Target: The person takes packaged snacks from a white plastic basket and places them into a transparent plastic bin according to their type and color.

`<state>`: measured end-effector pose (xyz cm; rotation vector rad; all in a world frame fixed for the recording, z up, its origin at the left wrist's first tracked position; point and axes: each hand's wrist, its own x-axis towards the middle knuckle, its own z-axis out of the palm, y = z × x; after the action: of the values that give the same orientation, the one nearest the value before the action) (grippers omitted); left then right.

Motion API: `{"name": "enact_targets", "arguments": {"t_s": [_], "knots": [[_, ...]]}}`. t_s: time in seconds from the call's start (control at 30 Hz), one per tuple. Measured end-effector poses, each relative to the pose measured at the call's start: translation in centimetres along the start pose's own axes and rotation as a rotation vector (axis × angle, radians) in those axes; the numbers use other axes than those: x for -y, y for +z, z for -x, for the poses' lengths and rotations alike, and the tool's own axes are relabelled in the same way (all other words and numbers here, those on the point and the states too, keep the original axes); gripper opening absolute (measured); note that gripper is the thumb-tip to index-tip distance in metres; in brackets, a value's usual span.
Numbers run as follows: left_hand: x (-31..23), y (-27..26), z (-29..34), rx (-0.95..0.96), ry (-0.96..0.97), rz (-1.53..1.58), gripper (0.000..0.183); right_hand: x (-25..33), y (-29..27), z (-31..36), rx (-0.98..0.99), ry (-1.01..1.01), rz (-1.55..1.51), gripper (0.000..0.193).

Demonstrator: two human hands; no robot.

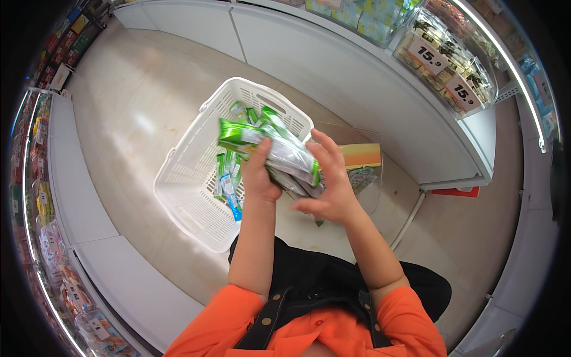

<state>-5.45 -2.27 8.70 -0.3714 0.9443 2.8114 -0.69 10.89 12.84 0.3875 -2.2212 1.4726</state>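
My left hand (262,178) is closed around a bunch of green-and-silver snack packets (286,156), its thumb on top. The packets are slightly blurred and hang over the right side of a white plastic basket (172,172). At their right end is my right hand (333,181), its fingers and thumb spread apart; whether it touches them I cannot tell. Inside the basket lie several more small green packets (232,163) and a blue-and-white packet (229,193). Part of the basket's contents is hidden behind the held bunch.
Right of the basket, a clear bin (380,178) with an orange-and-yellow card (360,156) is partly hidden by my right hand. White shelf bases (333,77) run along the far side, with packaged goods (440,59) above. Stocked shelves (65,279) line the left.
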Motion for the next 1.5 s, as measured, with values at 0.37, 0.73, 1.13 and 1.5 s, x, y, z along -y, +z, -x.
{"name": "enact_targets", "arguments": {"t_s": [0.37,0.73,1.13,1.5], "knots": [[2.6,-0.4,1.8,0.355,-0.023,0.155,0.065,0.6,-2.2,0.6,0.004,0.101,-0.306,0.020],[1.0,-0.4,2.0,-0.024,-0.017,-0.025,0.038,1.4,-5.7,-1.5,-0.040,0.734,-0.775,0.026],[0.4,0.2,2.9,0.196,-0.125,0.182,0.065,3.7,-7.5,-5.1,0.168,0.734,-0.112,0.026],[-0.1,0.4,2.6,0.308,-0.067,-0.188,0.045,1.0,-11.1,-5.3,0.398,1.011,-0.428,0.036]]}}
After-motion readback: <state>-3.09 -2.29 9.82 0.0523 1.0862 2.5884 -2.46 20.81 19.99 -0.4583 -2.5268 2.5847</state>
